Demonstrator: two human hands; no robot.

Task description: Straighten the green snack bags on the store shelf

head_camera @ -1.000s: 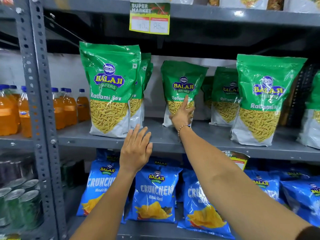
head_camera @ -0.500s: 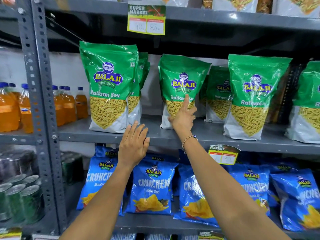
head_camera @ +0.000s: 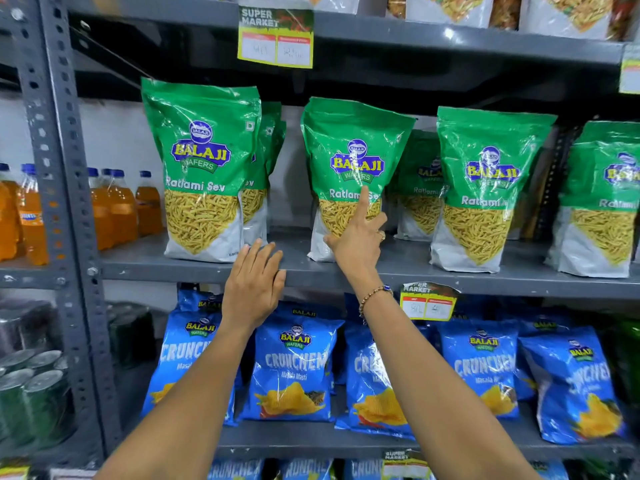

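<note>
Several green Balaji Ratlami Sev bags stand on the grey middle shelf (head_camera: 398, 271). The left green bag (head_camera: 202, 168) stands upright at the front, with more bags behind it. The middle green bag (head_camera: 353, 157) stands near the shelf's front edge. My right hand (head_camera: 358, 239) grips its lower front, thumb at the left corner and forefinger stretched up across its face. My left hand (head_camera: 254, 287) rests flat on the shelf's front edge between those two bags, fingers together, holding nothing. A right green bag (head_camera: 485, 181) and another at the frame's edge (head_camera: 609, 195) stand further along.
Blue Crunchem bags (head_camera: 294, 362) fill the shelf below. Orange drink bottles (head_camera: 117, 209) and green cans (head_camera: 31, 393) stand in the left bay behind a perforated grey upright (head_camera: 59, 168). Price tags (head_camera: 275, 38) hang from the shelf edges.
The middle green bag has slid forward toward the shelf's front edge under my right hand and now looks larger. My left hand has stayed on the shelf edge.
</note>
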